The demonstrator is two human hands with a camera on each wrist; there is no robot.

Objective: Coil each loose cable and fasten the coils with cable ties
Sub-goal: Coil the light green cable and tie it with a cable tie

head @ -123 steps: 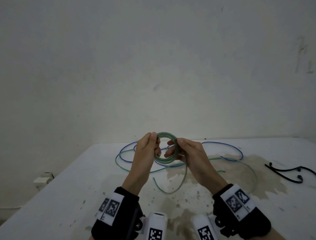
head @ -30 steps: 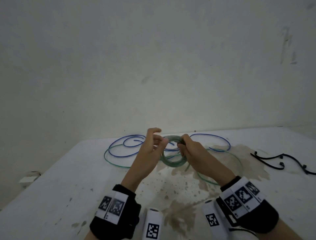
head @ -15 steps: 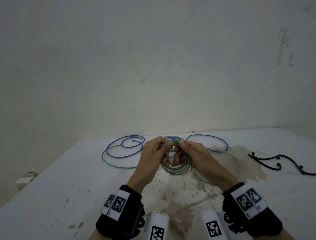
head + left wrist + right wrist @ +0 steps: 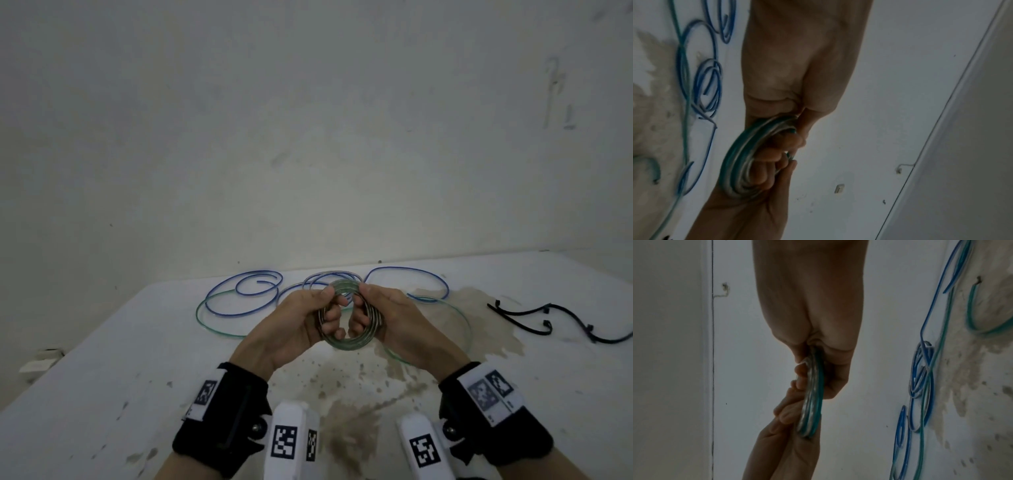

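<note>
A green cable coil of several turns is held upright above the table between both hands. My left hand grips its left side with fingers curled through the ring. My right hand grips its right side the same way. The left wrist view shows the coil wrapped round curled fingers; the right wrist view shows the coil edge-on. A loose green cable length still trails in a loop on the table at the right. A blue cable lies uncoiled behind the hands.
Black cable ties lie on the right side of the white table. A brown stain spreads over its middle. A plain wall rises right behind the table's far edge. A small white object sits beyond the left edge.
The coil has tilted more upright and come slightly nearer. Both hands have closed more fully round it, and the loose green loop on the right has shortened since the earliest frame.
</note>
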